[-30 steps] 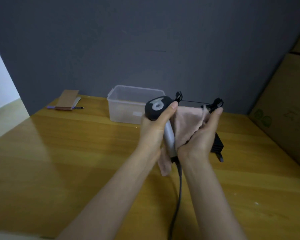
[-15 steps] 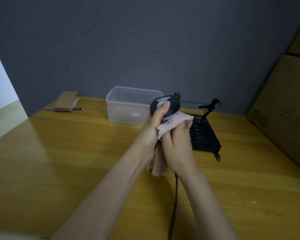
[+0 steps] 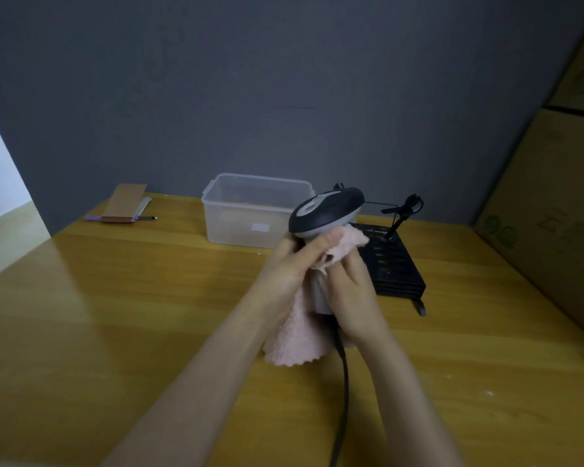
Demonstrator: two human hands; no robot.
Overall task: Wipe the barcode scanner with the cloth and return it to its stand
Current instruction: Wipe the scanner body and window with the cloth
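Barcode scanner [image 3: 327, 210]: we're holding it upright above the counter [image 3: 115, 315], dark head on top w/ grey patch, grey handle down between both hands.
Left hand [image 3: 292, 264]: we're gripping the neck just under the head, thumb lying across the pink fabric.
Right hand [image 3: 349, 291]: we're closing it round the handle w/ fabric pressed against it.
Cloth [image 3: 294, 335]: pink, bunching at the neck, rest hanging below the hands, not touching the counter as far as we're seeing.
Cable [image 3: 343, 399]: dark, running from handle base down toward us.
Stand [image 3: 397, 267]: black slatted base w/ thin arm, sitting just behind & right of the hands, no scanner in it.
Clear tub [image 3: 250, 214]: sitting at rear, left of the scanner head.
Cardboard boxes [image 3: 553, 214]: stacked at right edge.
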